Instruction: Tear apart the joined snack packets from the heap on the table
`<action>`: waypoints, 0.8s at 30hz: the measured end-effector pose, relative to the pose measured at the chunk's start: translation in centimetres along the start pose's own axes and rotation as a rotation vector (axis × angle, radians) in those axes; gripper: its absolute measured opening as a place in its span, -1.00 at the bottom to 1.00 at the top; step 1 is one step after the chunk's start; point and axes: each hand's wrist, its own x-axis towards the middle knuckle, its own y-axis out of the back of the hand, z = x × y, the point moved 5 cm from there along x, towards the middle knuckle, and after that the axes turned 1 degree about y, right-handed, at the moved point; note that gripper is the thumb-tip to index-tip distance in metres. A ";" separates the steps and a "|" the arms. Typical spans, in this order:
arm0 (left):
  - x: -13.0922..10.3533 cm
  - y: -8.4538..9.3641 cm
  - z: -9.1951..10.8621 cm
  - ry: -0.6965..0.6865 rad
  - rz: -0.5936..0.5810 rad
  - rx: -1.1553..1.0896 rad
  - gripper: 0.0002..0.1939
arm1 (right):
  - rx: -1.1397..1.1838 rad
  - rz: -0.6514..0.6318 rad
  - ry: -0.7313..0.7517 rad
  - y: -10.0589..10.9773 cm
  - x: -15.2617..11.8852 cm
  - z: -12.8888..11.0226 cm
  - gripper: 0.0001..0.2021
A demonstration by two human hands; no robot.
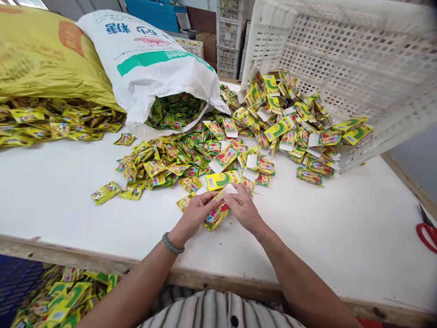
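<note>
Low over the white table, a small yellow printed box (214, 220) with a white flap is held between both hands. My left hand (198, 210) grips its left side, thumb on the front. At the flap end, my right hand (245, 207) pinches the upper right corner. Just beyond my hands lies another yellow box (221, 180). Beside it, a heap of yellow and green sachets (164, 161) spreads to the left. Several printed boxes with open white flaps (227, 155) lie behind. What is inside the held box is hidden.
A white plastic crate (321, 54) lies tipped on its side at right, boxes spilling out. A white sack (153, 59) and a yellow sack (51, 54) spill sachets at left. Red-handled scissors (426, 232) lie at right. A blue crate (20, 287) sits below the wooden edge.
</note>
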 end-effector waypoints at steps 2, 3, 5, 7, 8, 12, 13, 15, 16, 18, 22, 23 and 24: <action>0.0 0.1 0.0 -0.010 0.021 0.001 -0.55 | 0.048 0.010 -0.005 0.2 0.0 -0.1 -0.70; 0.1 0.3 0.1 -0.024 0.056 -0.010 -0.52 | 0.081 0.048 -0.006 0.5 0.1 -0.1 -0.75; 0.1 0.7 0.5 -0.080 0.140 -0.042 -0.44 | 0.188 0.133 -0.019 1.1 0.2 0.0 -0.80; 0.0 0.9 0.9 -0.142 0.188 -0.055 -0.38 | 0.343 0.138 -0.048 1.0 0.3 0.4 -0.75; -0.1 0.9 1.0 -0.163 0.189 -0.046 -0.38 | 0.413 0.110 -0.059 0.7 0.3 0.5 -0.75; -0.3 0.7 1.1 -0.192 0.118 0.052 -0.48 | 0.433 0.017 -0.059 -0.2 0.0 0.3 -0.79; -0.3 0.6 1.0 -0.191 0.094 0.072 -0.50 | 0.408 0.000 -0.062 -0.3 0.0 0.2 -0.78; -0.3 0.5 0.8 -0.183 0.056 0.082 -0.56 | 0.438 -0.023 -0.092 -0.3 -0.1 0.1 -0.79; -0.3 0.5 0.7 -0.178 0.041 0.076 -0.58 | 0.500 -0.032 -0.117 -0.2 -0.1 0.2 -0.81; -0.3 0.3 0.7 -0.166 0.027 0.053 -0.61 | 0.640 -0.058 -0.163 -0.2 -0.1 0.2 -0.69; -0.3 0.5 0.8 -0.152 0.075 -0.043 -0.54 | 0.550 -0.092 -0.097 0.4 0.1 -0.4 -0.69; -0.4 0.7 0.8 -0.153 0.107 -0.063 -0.53 | 0.490 -0.081 -0.064 0.6 0.1 -0.6 -0.75; -0.4 0.9 0.8 -0.156 0.138 -0.075 -0.52 | 0.445 -0.065 -0.044 0.7 0.1 -0.8 -0.79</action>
